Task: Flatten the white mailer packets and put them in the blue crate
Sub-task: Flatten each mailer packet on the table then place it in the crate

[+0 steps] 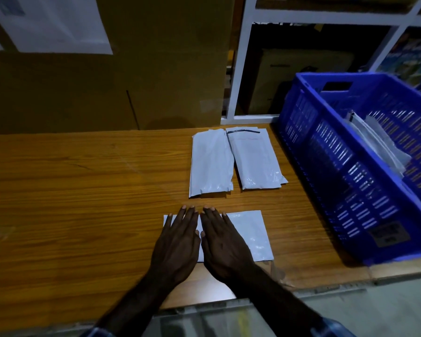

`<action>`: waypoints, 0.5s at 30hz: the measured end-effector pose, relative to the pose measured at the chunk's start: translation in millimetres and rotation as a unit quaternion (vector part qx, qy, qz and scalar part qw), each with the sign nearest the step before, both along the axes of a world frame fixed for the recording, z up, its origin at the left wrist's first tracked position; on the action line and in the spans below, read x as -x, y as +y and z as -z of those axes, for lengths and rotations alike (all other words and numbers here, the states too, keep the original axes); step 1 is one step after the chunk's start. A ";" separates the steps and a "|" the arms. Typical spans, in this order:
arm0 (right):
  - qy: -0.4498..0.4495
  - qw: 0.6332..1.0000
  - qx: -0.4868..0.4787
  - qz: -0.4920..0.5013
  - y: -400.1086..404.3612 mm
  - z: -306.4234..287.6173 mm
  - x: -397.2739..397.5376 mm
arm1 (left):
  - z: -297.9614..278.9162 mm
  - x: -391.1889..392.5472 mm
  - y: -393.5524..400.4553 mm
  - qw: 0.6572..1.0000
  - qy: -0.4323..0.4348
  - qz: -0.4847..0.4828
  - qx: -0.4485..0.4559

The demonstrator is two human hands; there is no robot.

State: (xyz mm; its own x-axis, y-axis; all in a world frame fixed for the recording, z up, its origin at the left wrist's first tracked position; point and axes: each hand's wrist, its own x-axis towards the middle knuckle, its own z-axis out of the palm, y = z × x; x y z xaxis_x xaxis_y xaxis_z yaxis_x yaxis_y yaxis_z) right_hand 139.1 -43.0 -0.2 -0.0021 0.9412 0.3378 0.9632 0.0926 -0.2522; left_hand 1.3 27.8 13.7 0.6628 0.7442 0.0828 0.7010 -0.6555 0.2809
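Beyond both flat hands (199,242), two packets (233,161) adjoin crate (350,171).

Dim indoor view with wide-angle bending at the edges.

Soft glare streaks the wooden desk (83,190) and glints on the near white packet (248,232); the shelving (301,69) sinks into shadow, the blue crate (350,181) bows outward, and the corners look soft and smeared.
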 end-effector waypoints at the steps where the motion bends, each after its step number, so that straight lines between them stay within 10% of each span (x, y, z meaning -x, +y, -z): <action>1: 0.000 1.000 0.001 -0.001 -0.4 1.3 0.1 | 1.3 -0.2 -1.1 1.000 0.001 0.000 0.000; 15: -0.009 0.996 0.087 0.033 -7.4 -6.2 -20.5 | 2.1 16.9 1.5 0.999 0.036 -0.008 0.016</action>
